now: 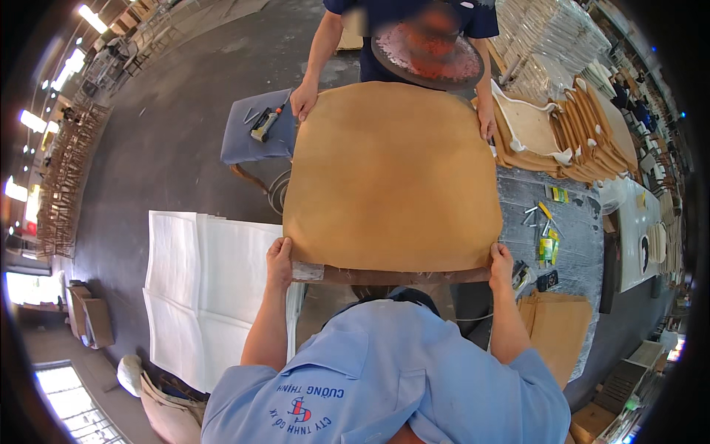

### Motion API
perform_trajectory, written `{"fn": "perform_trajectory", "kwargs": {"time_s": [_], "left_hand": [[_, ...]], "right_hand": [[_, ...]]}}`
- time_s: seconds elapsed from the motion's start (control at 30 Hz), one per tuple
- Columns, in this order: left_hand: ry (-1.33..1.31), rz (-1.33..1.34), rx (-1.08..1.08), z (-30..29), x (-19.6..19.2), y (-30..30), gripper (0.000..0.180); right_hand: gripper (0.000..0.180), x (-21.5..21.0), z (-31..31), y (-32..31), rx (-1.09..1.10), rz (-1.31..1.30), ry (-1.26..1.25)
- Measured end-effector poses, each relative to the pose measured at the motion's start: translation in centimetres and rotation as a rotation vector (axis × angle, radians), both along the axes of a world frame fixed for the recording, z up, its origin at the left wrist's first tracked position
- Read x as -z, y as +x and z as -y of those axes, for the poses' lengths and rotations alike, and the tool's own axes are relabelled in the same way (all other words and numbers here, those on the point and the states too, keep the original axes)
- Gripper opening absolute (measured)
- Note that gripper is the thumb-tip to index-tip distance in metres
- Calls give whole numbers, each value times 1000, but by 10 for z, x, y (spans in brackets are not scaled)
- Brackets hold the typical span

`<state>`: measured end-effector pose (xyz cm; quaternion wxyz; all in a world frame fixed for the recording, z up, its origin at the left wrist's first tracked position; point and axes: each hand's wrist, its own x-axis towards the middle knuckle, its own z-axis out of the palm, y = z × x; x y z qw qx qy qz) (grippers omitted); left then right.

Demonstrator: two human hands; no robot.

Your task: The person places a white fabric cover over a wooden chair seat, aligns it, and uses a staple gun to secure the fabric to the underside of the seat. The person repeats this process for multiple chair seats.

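A large tan leather-like seat panel, roughly square with rounded corners, lies flat in front of me over a table edge. At its near left corner my left hand is closed, pinching the rim between thumb and fingers. My right hand grips the near right corner in the same way. Across from me a co-worker in a dark shirt has one hand at the far left corner and the other hand by the far right side. The panel hides most of the surface under it.
Left of the panel, a blue-grey padded stool carries a nail gun. White sheets are stacked at my left. On the right, a plastic-covered table bears a yellow-handled knife, brown pieces and piled tan seat covers.
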<state>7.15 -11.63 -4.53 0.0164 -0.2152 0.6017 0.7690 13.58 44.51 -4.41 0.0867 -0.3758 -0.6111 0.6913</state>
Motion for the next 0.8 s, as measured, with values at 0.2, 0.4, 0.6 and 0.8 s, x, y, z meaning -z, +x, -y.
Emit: {"fn": "perform_trajectory", "kwargs": {"time_s": [0.2, 0.4, 0.6, 0.8], "left_hand": [[42, -1, 55, -18, -5, -15, 21], [-10, -46, 28, -13, -2, -17, 26], [-230, 93, -23, -9, 13, -3, 29], [-152, -58, -144, -27, 15, 3, 19]], "right_hand": [[22, 6, -22, 2, -38, 41, 111], [35, -19, -29, -13, -48, 68, 304], [26, -68, 65, -51, -695, -56, 806], [31, -94, 213, -79, -1429, -355, 932]]}}
